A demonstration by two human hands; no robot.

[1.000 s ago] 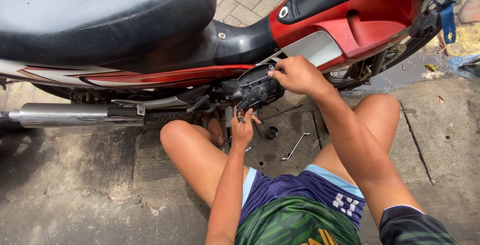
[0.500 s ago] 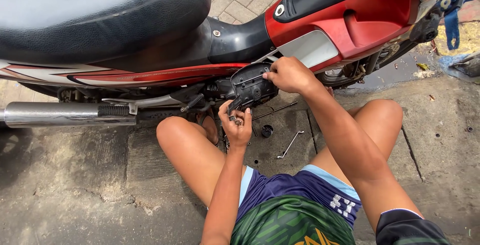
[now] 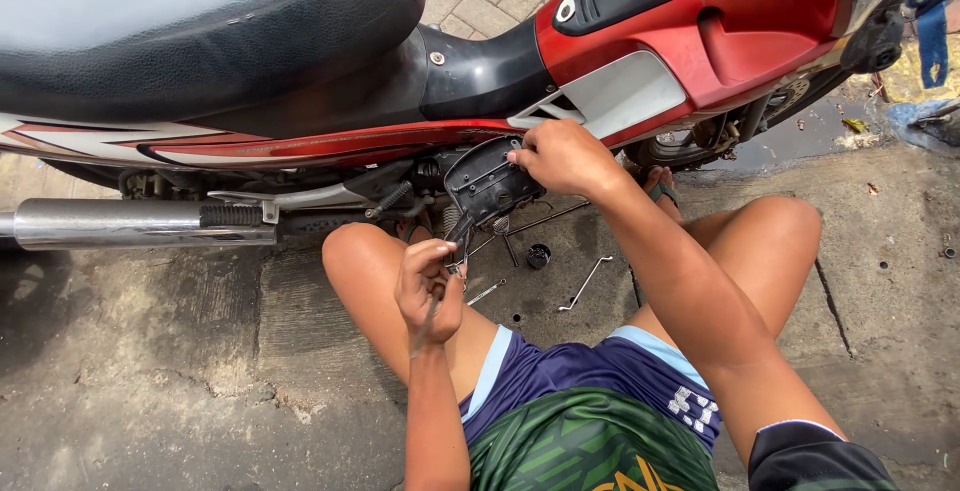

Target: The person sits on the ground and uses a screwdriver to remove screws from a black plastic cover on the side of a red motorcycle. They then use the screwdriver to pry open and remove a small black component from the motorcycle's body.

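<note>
a: squatting by the red motorcycle [image 3: 700, 41], the person has the right hand [image 3: 565, 156] closed on the top edge of a black engine cover [image 3: 488, 186], under the seat at mid-frame.

b: and the left hand [image 3: 428, 286]?

a: nearer, fingers curled around a thin metal tool [image 3: 432, 316], its tip just below the cover.

b: on the ground?

a: a bent wrench [image 3: 585, 284] and a small black cap [image 3: 538, 256], right of that hand; the chrome exhaust [image 3: 120, 223] far left.
</note>
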